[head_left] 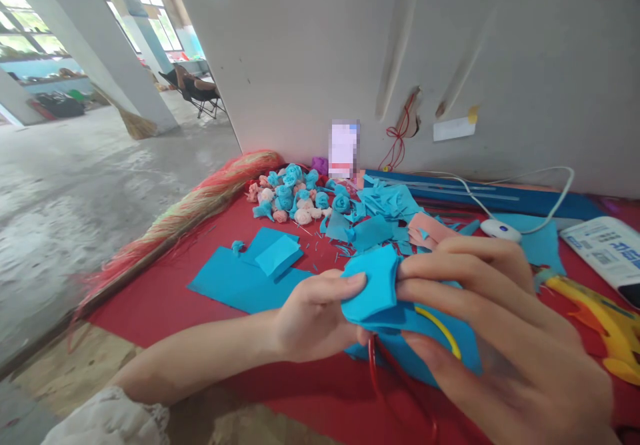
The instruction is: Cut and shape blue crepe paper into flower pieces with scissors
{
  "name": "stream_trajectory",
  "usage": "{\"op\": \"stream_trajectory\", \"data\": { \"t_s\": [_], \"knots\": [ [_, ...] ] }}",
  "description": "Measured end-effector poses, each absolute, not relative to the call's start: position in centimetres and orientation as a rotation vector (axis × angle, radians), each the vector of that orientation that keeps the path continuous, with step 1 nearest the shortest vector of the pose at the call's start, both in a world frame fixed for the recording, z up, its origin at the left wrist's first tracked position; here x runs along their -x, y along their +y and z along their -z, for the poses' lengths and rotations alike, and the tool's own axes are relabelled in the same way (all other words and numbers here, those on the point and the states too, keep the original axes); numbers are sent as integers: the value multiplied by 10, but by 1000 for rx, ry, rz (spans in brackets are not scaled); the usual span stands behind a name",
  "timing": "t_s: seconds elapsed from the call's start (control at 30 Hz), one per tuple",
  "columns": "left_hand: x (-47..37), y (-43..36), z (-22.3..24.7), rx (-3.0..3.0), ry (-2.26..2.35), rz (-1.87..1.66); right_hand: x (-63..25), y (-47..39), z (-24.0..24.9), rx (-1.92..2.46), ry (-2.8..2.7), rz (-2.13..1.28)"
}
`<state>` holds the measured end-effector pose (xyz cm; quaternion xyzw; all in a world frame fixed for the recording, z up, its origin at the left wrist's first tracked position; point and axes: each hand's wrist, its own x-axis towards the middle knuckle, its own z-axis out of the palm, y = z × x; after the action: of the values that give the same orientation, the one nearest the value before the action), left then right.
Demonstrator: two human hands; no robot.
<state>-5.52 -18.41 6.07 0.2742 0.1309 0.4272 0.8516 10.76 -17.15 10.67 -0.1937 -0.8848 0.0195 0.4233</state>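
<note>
My left hand (320, 318) pinches a small stack of blue paper (373, 278), thumb on top. Fingers of my right hand (500, 318) bend against the right edge of the same stack, gripping it, while the right thumb sits lower. Several layers show along the stack's lower edge. Beneath my hands, red loop handles (373, 365) lie on the table, partly hidden. A thin yellow curved piece (443, 328) shows between my right fingers, over a larger blue sheet (465, 338).
Blue, pink and white paper roses (285, 198) are heaped beyond my hands, beside blue scraps (387, 198). Folded blue sheets (225, 278) lie left. A yellow glue gun (595, 318) and white packet (605, 252) are right. A phone (344, 148) leans against the upright panel (310, 65).
</note>
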Motion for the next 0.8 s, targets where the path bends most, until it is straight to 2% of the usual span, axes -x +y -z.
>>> {"op": "stream_trajectory", "data": {
  "t_s": [0.3, 0.8],
  "knots": [
    [56, -185, -61, -569, 286, -881, -113, -172, -104, 489, -2198, -254],
    [53, -186, -63, -556, 306, -881, -113, -168, -104, 465, -2217, -200]
  ]
}}
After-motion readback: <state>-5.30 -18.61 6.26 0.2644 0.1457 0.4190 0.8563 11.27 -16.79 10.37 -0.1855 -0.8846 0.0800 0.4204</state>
